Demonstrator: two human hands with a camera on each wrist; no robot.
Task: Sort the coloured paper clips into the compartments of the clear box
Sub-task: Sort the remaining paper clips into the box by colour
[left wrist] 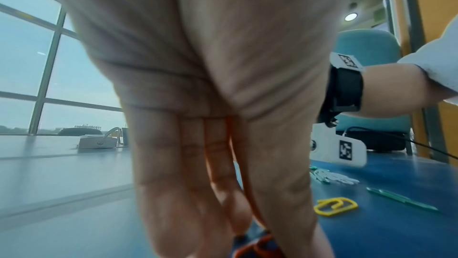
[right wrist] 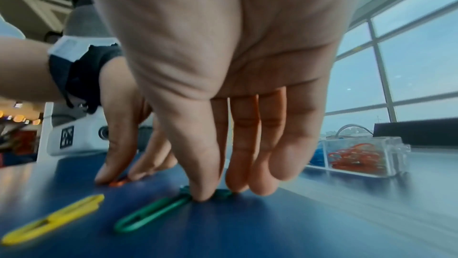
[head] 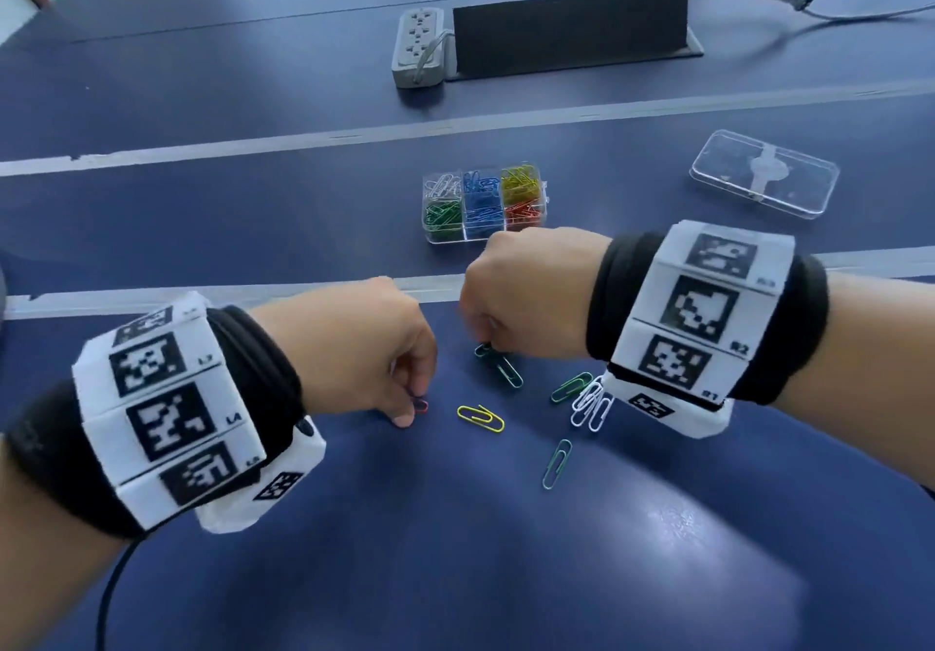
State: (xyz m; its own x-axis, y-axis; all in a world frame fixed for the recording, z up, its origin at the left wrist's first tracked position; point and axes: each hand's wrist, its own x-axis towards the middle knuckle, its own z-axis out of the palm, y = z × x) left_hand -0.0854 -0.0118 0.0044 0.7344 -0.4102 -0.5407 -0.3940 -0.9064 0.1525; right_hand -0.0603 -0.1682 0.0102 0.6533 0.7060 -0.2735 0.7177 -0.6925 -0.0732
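Observation:
The clear box [head: 483, 240] stands open mid-table, its compartments holding white, blue, yellow, green and red clips; the red compartment [right wrist: 357, 157] shows in the right wrist view. My left hand [head: 412, 410] pinches a red paper clip [head: 421, 405] that lies on the table, with thumb and fingertips pointing down around it [left wrist: 257, 246]. My right hand [head: 485, 347] pinches a green paper clip [right wrist: 223, 192] against the table, and a second green clip [right wrist: 153, 213] lies beside the thumb. A yellow clip [head: 480, 417] lies between both hands.
Loose clips lie under my right wrist: white ones [head: 589, 402] and two green ones [head: 571, 386] [head: 556, 463]. The box's clear lid [head: 764, 172] rests at the right. A power strip [head: 420, 46] and a dark stand [head: 571, 33] sit farther back.

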